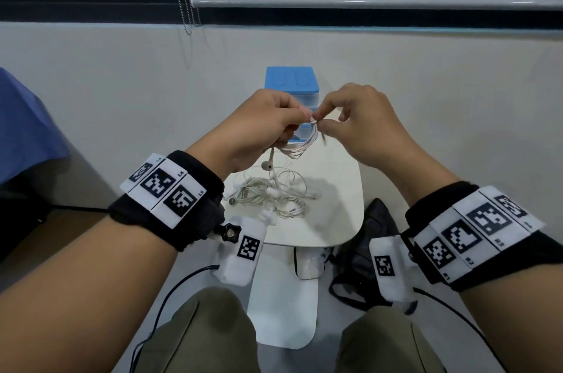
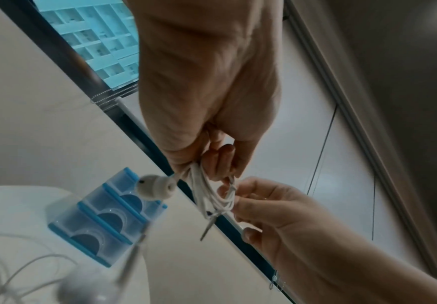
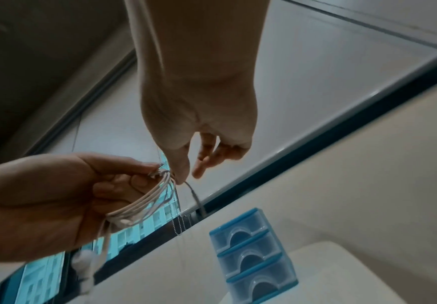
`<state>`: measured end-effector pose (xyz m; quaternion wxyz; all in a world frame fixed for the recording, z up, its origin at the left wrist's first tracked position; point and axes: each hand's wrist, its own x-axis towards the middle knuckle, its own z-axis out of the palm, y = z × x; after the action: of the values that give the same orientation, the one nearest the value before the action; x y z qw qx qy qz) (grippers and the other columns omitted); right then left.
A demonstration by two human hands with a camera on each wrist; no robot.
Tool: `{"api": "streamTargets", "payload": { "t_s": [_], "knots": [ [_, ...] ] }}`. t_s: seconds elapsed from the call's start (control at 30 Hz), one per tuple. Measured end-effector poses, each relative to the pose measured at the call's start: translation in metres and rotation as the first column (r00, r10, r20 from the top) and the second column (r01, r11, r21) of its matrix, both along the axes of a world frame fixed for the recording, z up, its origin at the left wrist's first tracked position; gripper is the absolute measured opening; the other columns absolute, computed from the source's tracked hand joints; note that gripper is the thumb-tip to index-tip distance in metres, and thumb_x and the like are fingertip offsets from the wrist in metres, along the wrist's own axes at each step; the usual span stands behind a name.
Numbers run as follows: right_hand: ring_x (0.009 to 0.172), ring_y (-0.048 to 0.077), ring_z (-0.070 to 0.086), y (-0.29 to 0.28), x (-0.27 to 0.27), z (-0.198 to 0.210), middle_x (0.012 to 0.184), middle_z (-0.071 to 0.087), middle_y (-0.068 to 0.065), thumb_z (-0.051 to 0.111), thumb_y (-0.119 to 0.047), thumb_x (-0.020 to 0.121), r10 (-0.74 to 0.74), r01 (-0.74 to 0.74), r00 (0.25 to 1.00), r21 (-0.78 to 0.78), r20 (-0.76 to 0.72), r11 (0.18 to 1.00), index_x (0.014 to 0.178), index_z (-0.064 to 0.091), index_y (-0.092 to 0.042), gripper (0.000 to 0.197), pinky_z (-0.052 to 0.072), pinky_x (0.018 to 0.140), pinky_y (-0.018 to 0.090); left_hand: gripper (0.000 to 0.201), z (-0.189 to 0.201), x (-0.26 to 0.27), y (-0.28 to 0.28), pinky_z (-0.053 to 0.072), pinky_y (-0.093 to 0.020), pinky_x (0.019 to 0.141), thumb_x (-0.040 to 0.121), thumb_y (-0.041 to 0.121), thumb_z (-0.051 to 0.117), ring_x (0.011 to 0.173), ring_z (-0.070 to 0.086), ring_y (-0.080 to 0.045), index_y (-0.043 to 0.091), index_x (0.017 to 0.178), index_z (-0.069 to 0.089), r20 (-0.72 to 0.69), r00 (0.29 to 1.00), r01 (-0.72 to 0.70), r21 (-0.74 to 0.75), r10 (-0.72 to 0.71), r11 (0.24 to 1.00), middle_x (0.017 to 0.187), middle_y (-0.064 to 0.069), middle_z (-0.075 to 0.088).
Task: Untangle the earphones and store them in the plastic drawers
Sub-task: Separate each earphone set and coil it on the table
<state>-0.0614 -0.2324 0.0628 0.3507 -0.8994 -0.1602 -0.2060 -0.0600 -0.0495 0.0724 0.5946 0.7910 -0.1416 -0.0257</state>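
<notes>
The left hand (image 1: pixel 259 125) is gripping a coiled earphone bundle (image 1: pixel 300 144) up above the counter (image 1: pixel 341 189) while the right hand (image 1: pixel 362 125) is pinching its top, more tangled earphones (image 1: pixel 271 192) lying underneath, and the plastic drawers (image 3: pixel 253 253) are sitting shut behind.

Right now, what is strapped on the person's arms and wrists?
Both forearms are bare, with no sleeves. The left hand and right hand wear no gloves. Each wrist has a black band with a white strip of square black-and-white code tags. Under each wrist hangs a white tagged block, and a thin black cable trails down.
</notes>
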Motion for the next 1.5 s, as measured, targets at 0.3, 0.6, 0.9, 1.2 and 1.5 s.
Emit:
{"api": "streamTargets", "payload": {
  "t_s": [0.3,0.6,0.9,1.2,1.5],
  "knots": [
    [0.076,0.023,0.068,0.008,0.006,-0.001,0.084,0.073,0.011,0.062,0.008,0.089,0.367,0.004,0.879,0.774,-0.305,0.633,0.092,0.071,-0.006,0.017,0.055,0.076,0.031,0.020,-0.011,0.014,-0.005,0.032,-0.020,0.051,0.103,0.007,0.060,0.050,0.035,-0.009,0.011,0.083,0.060,0.035,0.998,-0.051,-0.213,0.060,0.976,0.071,-0.004,0.049],
    [0.071,0.015,0.057,-0.008,0.022,-0.019,0.078,0.065,0.002,0.058,0.000,0.092,0.591,0.090,0.713,0.885,-0.378,0.457,0.109,0.049,-0.021,0.029,0.046,0.070,0.029,0.015,-0.028,0.040,-0.017,0.032,-0.019,0.052,0.102,0.008,0.061,0.050,0.037,-0.008,0.009,0.087,0.061,0.057,0.998,0.045,-0.143,-0.037,0.989,0.061,0.008,0.055],
    [0.068,0.016,0.063,-0.033,0.065,-0.050,0.074,0.071,0.005,0.078,0.002,0.083,0.177,0.018,0.881,0.404,-0.439,0.914,0.112,0.061,-0.011,0.037,0.050,0.069,0.034,0.017,-0.046,0.085,-0.041,0.052,-0.020,0.059,0.101,-0.006,0.053,0.058,0.059,-0.010,-0.001,0.109,0.067,-0.212,0.975,0.034,-0.129,-0.061,0.991,0.071,-0.006,0.062],
    [0.066,0.028,0.064,-0.056,0.115,-0.038,0.084,0.069,0.031,0.076,0.011,0.078,0.102,0.174,0.836,0.436,-0.540,0.883,0.096,0.071,0.007,0.019,0.051,0.063,0.029,0.021,-0.041,0.140,-0.057,0.059,-0.028,0.066,0.097,-0.005,0.061,0.073,0.069,-0.016,0.006,0.115,0.066,-0.377,0.926,-0.040,-0.046,0.020,0.998,0.083,-0.008,0.073],
    [0.052,0.015,0.063,-0.050,0.142,-0.062,0.079,0.069,0.012,0.062,0.005,0.089,0.228,0.430,0.634,0.583,-0.738,0.690,0.091,0.065,-0.003,0.008,0.047,0.050,0.020,0.018,-0.034,0.163,-0.053,0.053,-0.020,0.050,0.099,0.003,0.061,0.058,0.062,-0.012,0.006,0.116,0.067,-0.497,0.867,0.122,0.194,-0.010,0.973,0.086,-0.010,0.068]
  ]
}}
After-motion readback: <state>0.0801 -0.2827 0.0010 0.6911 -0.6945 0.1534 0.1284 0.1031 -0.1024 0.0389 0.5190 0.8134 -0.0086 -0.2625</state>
